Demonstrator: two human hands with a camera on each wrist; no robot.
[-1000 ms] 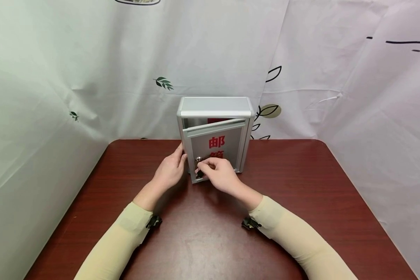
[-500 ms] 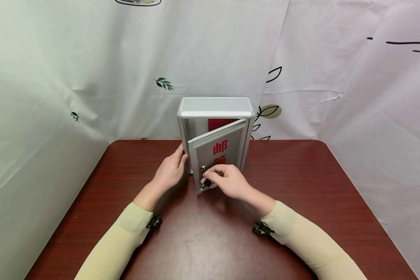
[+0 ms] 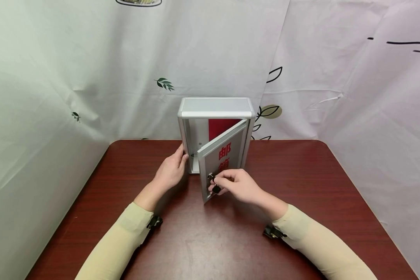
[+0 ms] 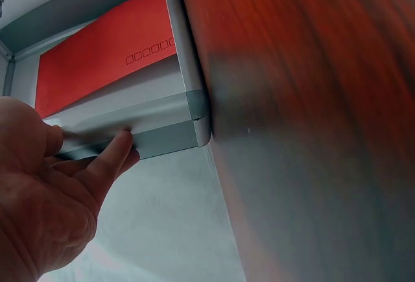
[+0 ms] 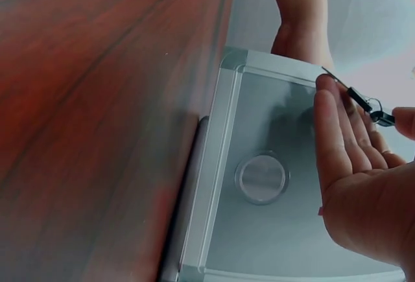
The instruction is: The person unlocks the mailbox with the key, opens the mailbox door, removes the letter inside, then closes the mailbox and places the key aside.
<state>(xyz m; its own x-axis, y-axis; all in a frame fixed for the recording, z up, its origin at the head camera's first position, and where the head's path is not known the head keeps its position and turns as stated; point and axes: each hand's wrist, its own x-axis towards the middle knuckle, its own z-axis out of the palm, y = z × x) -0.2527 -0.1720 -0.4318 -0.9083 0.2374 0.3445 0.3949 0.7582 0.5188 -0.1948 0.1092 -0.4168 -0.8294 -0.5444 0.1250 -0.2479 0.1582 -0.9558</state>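
Note:
A silver-grey metal mailbox (image 3: 215,105) stands on the table, its door (image 3: 238,140) swung partway outward and marked with red characters. My right hand (image 3: 239,186) pinches a black-headed key (image 3: 212,177) at the lock low on the door's free side. A second black-headed key (image 5: 358,98) hangs beside it on a ring. My left hand (image 3: 169,168) rests against the mailbox's left side with fingers extended, thumb near the front edge; the left wrist view has its fingertips on the side wall. Inside lies a red envelope (image 4: 110,55) with a row of small printed boxes, partly hidden by the door in the head view.
The reddish-brown table (image 3: 196,249) spreads around the mailbox and under both forearms. Pale fabric walls (image 3: 126,77) with printed leaves enclose the back and both sides. A small round disc (image 5: 261,178) shows on the door in the right wrist view.
My right hand has drawn the door further outward and to the right, uncovering more of the interior and the red envelope. My left hand stays in place at the mailbox's side.

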